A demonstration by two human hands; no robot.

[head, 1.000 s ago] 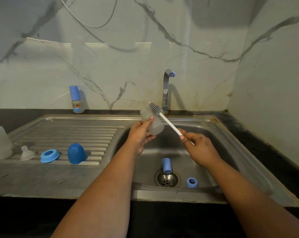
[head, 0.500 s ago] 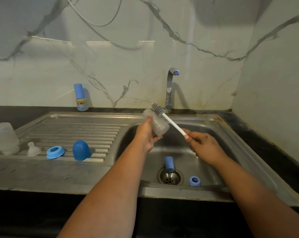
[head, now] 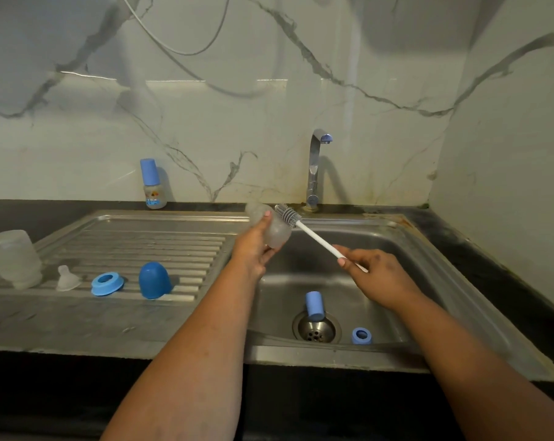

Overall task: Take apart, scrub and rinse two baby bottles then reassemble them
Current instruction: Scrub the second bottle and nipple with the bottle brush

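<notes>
The left hand (head: 253, 249) is holding the small clear bottle (head: 274, 229) over the sink (head: 428, 265), w/ fingers curled round it. The right hand (head: 374, 275) is pinching the white brush (head: 317, 238) at its 4 o'clock end. The bristles are sitting by the bottle, at about 1 o'clock from it; can't tell if they're touching. I think the scrubbing is going best w/ the bottle held still & the brush twisting. Cap (head: 314, 305) & ring (head: 361, 335) are waiting in the sink.

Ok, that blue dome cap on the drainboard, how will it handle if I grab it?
The dome cap looks like thin hollow plastic, so probably light and stiff. It stands open end down on the ridged drainboard, so probably stable. The smooth surface could be slippery if wet.
</notes>
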